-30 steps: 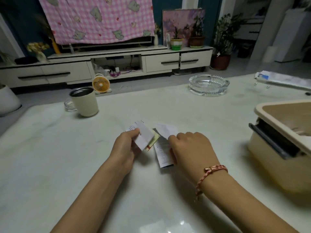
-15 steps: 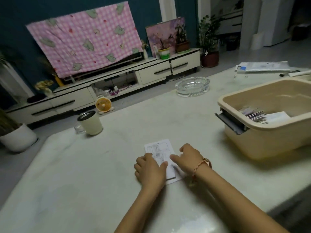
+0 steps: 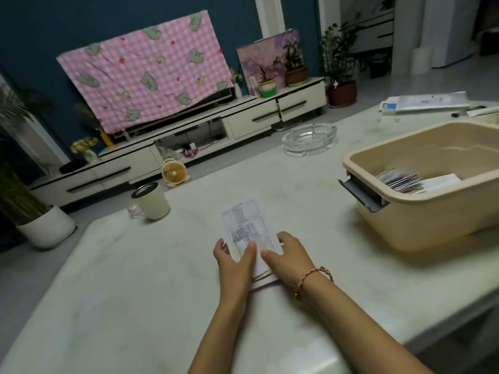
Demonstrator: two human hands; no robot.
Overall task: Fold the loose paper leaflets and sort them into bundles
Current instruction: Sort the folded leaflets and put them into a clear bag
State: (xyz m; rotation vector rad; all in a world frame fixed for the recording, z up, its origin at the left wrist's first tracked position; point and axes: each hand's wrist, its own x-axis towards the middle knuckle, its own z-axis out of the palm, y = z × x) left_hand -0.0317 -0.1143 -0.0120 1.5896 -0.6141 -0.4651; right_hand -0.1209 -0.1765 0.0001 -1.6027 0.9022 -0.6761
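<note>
Both hands rest flat on a printed leaflet (image 3: 247,233) lying on the pale tabletop (image 3: 135,279). The left hand (image 3: 234,259) presses its near left part with fingers spread; the right hand (image 3: 287,256), with a braided bracelet (image 3: 314,278) at the wrist, presses the near right part. Neither hand grips; both lie open on the paper. Under the leaflet's near edge the edges of more sheets show, so it tops a thin stack.

The leaflet is white, longer than wide, printed with small grey tables and text too blurred to read.

To the left, well apart, stands a cream mug (image 3: 152,201). Far ahead sits a glass ashtray (image 3: 310,139). To the right a beige plastic tub (image 3: 405,220) holds a bundle of folded leaflets (image 3: 402,180). Nothing lies between the hands and the tub.
</note>
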